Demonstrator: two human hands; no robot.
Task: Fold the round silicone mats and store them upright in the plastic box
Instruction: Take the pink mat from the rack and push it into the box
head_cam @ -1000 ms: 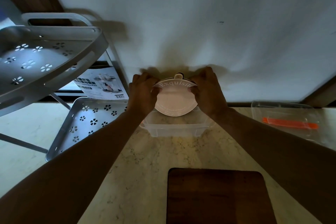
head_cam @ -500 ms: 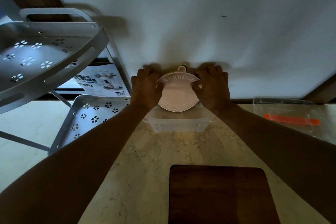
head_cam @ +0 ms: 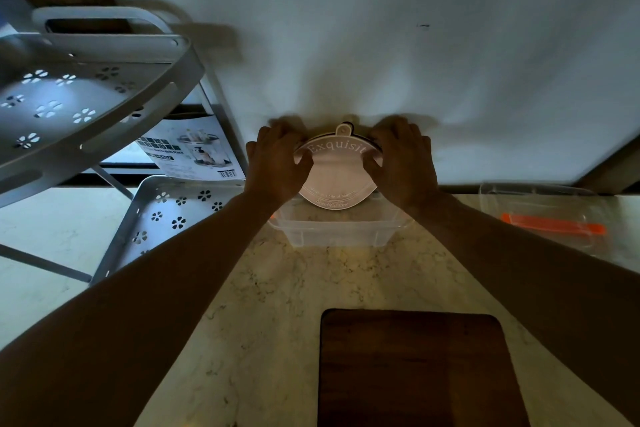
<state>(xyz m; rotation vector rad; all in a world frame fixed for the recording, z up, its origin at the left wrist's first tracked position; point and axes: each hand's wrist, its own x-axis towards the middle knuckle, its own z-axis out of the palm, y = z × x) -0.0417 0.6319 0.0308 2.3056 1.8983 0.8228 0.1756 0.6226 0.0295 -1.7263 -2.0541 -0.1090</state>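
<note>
A pale pink round silicone mat [head_cam: 336,177] with a small hanging tab and the word "Exquisite" stands upright over the clear plastic box [head_cam: 334,230] at the back of the counter. My left hand [head_cam: 277,165] grips its left edge and my right hand [head_cam: 403,163] grips its right edge, bending both sides inward. The mat's lower edge sits at the box's far rim. A dark edge of something shows just behind the mat's top; I cannot tell what it is.
A grey two-tier metal rack [head_cam: 86,104] with flower cut-outs stands at the left, a printed carton [head_cam: 192,149] behind it. A clear lid with an orange strip [head_cam: 550,224] lies at the right. A dark wooden board [head_cam: 415,367] lies near me. A white wall rises behind the box.
Both hands have squeezed the mat's sides further inward, so it looks narrower and more curled. The mat has stayed upright above the box.
</note>
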